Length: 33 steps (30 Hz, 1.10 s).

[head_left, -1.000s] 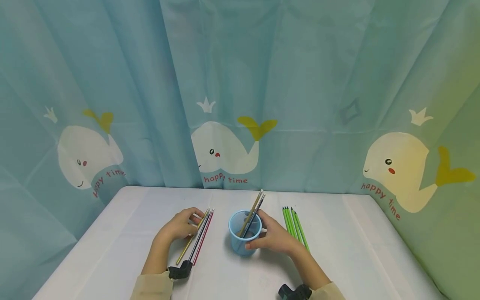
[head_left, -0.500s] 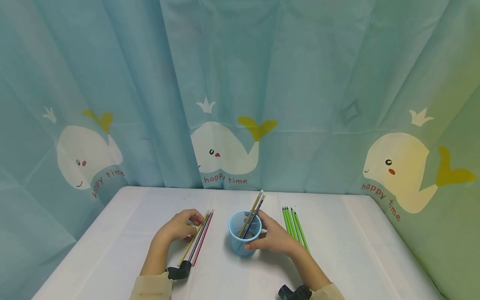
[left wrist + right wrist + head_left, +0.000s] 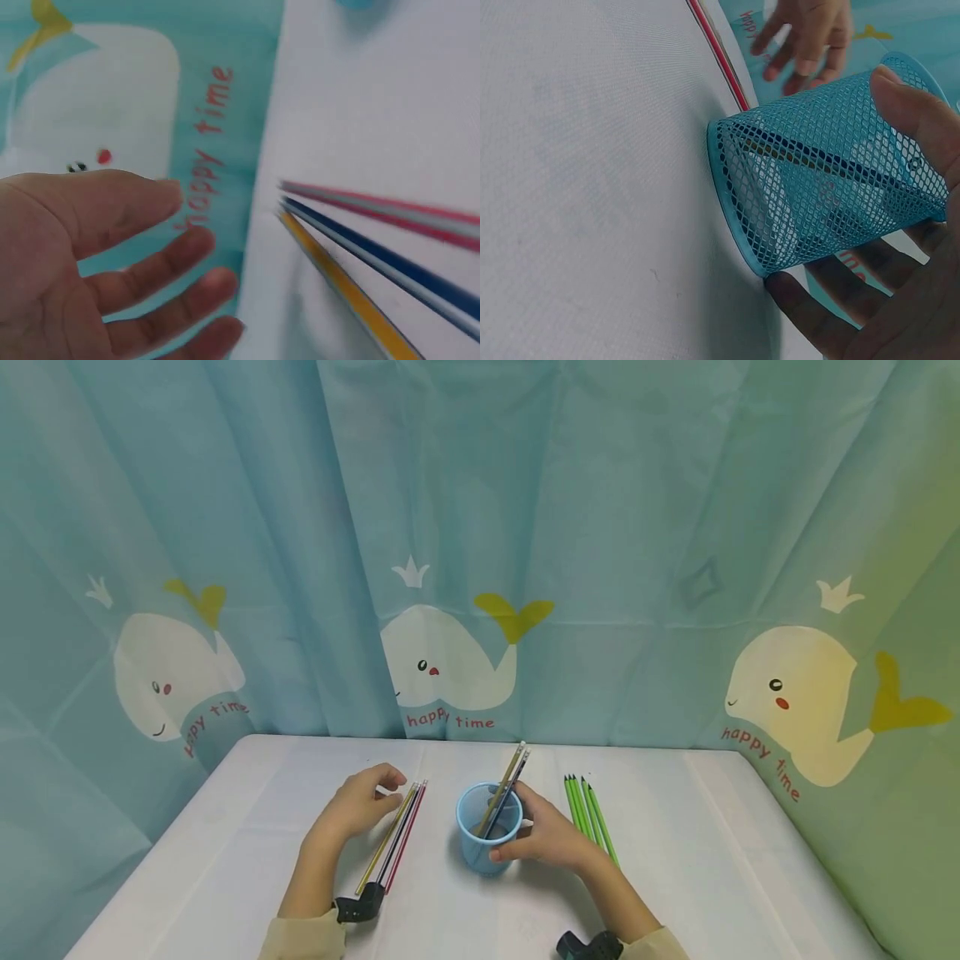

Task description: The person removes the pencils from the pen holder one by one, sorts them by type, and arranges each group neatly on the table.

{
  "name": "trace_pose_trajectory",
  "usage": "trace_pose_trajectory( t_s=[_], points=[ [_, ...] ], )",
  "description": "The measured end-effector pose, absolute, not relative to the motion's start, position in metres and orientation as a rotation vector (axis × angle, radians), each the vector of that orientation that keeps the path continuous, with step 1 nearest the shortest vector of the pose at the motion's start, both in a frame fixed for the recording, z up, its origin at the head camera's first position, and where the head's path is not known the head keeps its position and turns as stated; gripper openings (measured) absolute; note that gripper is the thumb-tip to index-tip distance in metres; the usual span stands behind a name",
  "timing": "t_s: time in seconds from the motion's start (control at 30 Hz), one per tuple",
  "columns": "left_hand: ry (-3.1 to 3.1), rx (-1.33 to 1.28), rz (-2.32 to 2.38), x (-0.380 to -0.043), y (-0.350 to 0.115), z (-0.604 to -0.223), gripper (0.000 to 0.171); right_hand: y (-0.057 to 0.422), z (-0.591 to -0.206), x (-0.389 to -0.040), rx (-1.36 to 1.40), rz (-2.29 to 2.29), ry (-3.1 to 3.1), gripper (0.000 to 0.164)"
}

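Note:
A blue mesh pen cup stands mid-table, with a gold pencil and a dark pencil leaning in it. My right hand holds the cup from its right side; the right wrist view has thumb and fingers curled round the mesh wall. To the left, a gold pencil, a dark blue pencil and a pink pencil lie close together on the tabletop. Just above and left of their far ends is my left hand, fingers loosely bent around nothing and apart from the pencils.
Several green pencils lie side by side to the right of the cup, beyond the right hand. A white table carries everything. A blue-green curtain with whale prints hangs behind its far edge.
The left hand has let go of the gold pencil and lifted slightly away. That pencil has shifted right, closer to the other two. Right hand and cup stay put.

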<state>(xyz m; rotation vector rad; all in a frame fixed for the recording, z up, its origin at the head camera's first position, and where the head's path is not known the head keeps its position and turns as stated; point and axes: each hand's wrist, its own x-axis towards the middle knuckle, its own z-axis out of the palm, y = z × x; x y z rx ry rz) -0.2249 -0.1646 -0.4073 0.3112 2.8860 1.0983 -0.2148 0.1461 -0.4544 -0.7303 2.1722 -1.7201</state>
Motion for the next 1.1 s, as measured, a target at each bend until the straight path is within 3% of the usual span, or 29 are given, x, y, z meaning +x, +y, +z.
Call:
trace_pose_trajectory(
  t_s=[0.43,0.77,0.87,1.1],
  points=[
    [2.993,0.745,1.14,-0.206,-0.127,-0.377,0.024,0.147,-0.453,-0.215,-0.736,-1.702,2.194,0.084],
    [3.05,1.166,1.031,-0.194,-0.082,-0.384,0.035,0.148,-0.455,-0.214,-0.76,-1.71,2.169,0.091],
    [3.045,1.212,0.995,-0.19,-0.071,-0.389,0.041,0.148,-0.455,-0.213,-0.78,-1.721,2.139,0.095],
    [2.973,1.182,0.859,-0.184,-0.058,-0.396,0.056,0.149,-0.456,-0.213,-0.82,-1.717,2.126,0.088]
  ],
)
